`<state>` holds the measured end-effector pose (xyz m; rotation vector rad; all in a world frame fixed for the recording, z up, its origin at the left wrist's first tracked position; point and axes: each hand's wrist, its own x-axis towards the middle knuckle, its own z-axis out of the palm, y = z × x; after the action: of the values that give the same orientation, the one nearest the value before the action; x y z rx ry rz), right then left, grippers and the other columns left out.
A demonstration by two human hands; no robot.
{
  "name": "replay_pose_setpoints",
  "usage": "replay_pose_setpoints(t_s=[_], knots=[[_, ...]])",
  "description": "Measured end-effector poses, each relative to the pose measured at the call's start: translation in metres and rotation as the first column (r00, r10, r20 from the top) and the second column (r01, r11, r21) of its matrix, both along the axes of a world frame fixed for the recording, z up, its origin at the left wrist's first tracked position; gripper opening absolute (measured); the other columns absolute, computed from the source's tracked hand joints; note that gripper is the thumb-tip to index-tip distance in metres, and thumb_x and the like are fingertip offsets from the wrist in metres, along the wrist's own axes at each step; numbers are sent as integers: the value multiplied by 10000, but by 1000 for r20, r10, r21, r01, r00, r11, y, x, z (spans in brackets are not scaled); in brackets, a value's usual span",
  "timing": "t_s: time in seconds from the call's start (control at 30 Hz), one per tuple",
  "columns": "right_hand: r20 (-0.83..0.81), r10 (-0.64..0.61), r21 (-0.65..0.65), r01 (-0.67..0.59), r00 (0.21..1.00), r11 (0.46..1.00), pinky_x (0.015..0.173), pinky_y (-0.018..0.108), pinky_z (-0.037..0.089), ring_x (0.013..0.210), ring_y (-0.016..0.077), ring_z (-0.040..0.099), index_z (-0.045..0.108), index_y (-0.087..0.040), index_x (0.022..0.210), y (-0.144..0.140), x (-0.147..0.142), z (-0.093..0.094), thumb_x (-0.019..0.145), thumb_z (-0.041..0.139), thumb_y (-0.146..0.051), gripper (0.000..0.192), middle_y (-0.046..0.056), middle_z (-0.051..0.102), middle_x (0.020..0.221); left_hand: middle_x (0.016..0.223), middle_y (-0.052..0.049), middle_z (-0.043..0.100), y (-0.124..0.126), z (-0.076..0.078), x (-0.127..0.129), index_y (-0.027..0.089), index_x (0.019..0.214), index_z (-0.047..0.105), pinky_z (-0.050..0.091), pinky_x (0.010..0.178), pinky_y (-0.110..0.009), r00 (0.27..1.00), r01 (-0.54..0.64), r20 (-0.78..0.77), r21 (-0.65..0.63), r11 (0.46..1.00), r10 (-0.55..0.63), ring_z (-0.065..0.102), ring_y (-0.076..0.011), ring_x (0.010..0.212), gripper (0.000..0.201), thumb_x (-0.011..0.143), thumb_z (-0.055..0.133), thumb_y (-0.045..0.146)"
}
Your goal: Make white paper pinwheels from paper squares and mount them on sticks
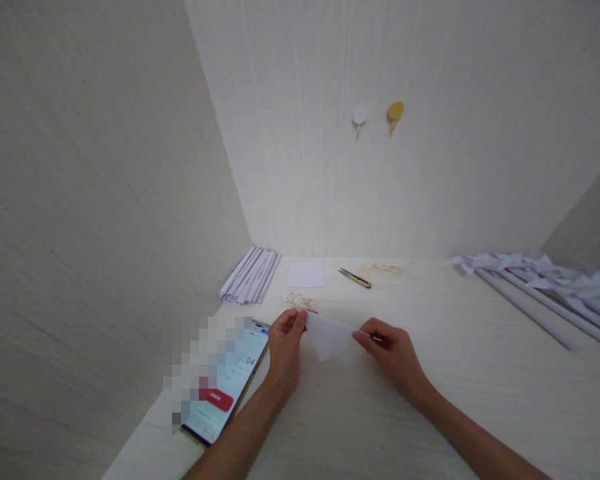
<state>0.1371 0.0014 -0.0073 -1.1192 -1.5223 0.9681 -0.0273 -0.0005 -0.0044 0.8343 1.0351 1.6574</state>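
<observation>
1. Phone (220, 390) lies on table (430, 413), nearest, left of left forearm, screen lit.
2. Left hand (285, 343) pinches left corner of folded white paper (329, 335), fingers closed on it.
3. Right hand (393, 350) pinches paper's right end, fingers closed; paper held between both hands just above table.
4. Beyond: rubber bands (299, 301), white square sheet (305, 274), snips (355, 278).
5. Far left: rolled paper sticks (251, 275); far right: finished pinwheels (545, 280).
6. Back wall: two hooks (377, 115).

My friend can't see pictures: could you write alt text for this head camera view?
Two hands, left hand and right hand, hold a folded white paper over a pale table. A phone, scissors and paper rolls lie nearby.
</observation>
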Motion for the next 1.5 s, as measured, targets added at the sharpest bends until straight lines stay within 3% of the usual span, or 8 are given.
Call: replay_pose_setpoints(t_s=[0.13, 0.27, 0.4, 0.67, 0.87, 1.13, 1.37, 1.5], knots=[[-334, -148, -180, 91, 931, 979, 406, 214, 273, 439, 76, 348, 568, -149, 566, 3, -1, -3, 597, 633, -378, 241, -34, 412, 457, 691, -31, 639, -6, 1, 11, 135, 689, 638, 434, 667, -244, 986, 75, 154, -59, 995, -65, 556, -110, 654, 181, 584, 656, 282], [-541, -131, -233, 2, 831, 972, 513, 228, 360, 562, 98, 451, 648, -163, 648, 3, -4, -3, 598, 639, -363, 206, 15, 565, 675, 762, -58, 656, -8, 0, 17, 117, 707, 662, 430, 746, -259, 964, 124, 245, -90, 988, -98, 567, -118, 723, 198, 572, 670, 262], [-640, -76, -225, -92, 764, 970, 676, 275, 396, 720, 142, 524, 680, -181, 700, 1, -5, -1, 632, 619, -326, 171, 46, 624, 872, 812, -76, 660, -7, -2, 18, 111, 706, 671, 424, 785, -276, 965, 143, 232, -68, 987, -123, 571, -132, 769, 187, 594, 657, 260], [-763, -50, -234, -202, 645, 951, 740, 325, 409, 795, 182, 570, 657, -184, 760, 3, -3, -2, 698, 536, -337, 204, 57, 667, 851, 846, -100, 668, -8, -1, 24, 111, 694, 677, 427, 816, -321, 964, 188, 203, -75, 979, -170, 589, -170, 808, 177, 582, 665, 247], [-721, -107, -260, -124, 685, 958, 694, 308, 431, 730, 163, 583, 643, -170, 723, 4, -3, -4, 702, 545, -403, 253, 62, 669, 816, 845, -99, 670, -10, 1, 26, 113, 701, 682, 426, 826, -328, 967, 200, 174, -80, 976, -184, 588, -178, 825, 182, 583, 663, 250], [-551, -126, -157, 46, 825, 987, 671, 311, 457, 691, 155, 581, 650, -172, 708, 3, 0, -7, 704, 554, -380, 229, 61, 671, 773, 793, -80, 673, -10, -1, 25, 111, 698, 671, 446, 778, -310, 963, 199, 207, -102, 975, -175, 597, -155, 763, 167, 595, 659, 242], [-559, -126, -180, 28, 820, 983, 625, 296, 467, 640, 142, 576, 661, -156, 719, 2, -4, -7, 693, 565, -379, 244, 65, 673, 759, 792, -67, 674, -10, 1, 26, 132, 811, 656, 443, 725, -255, 921, 277, 314, -108, 955, -231, 595, -128, 736, 240, 607, 657, 258], [-641, -114, -219, -39, 759, 975, 638, 293, 463, 652, 144, 584, 663, -158, 699, 2, -5, -4, 668, 595, -372, 227, 62, 676, 757, 846, -88, 669, -10, 2, 26, 117, 797, 659, 418, 793, -278, 914, 302, 309, -81, 950, -265, 589, -151, 804, 248, 629, 636, 298]])
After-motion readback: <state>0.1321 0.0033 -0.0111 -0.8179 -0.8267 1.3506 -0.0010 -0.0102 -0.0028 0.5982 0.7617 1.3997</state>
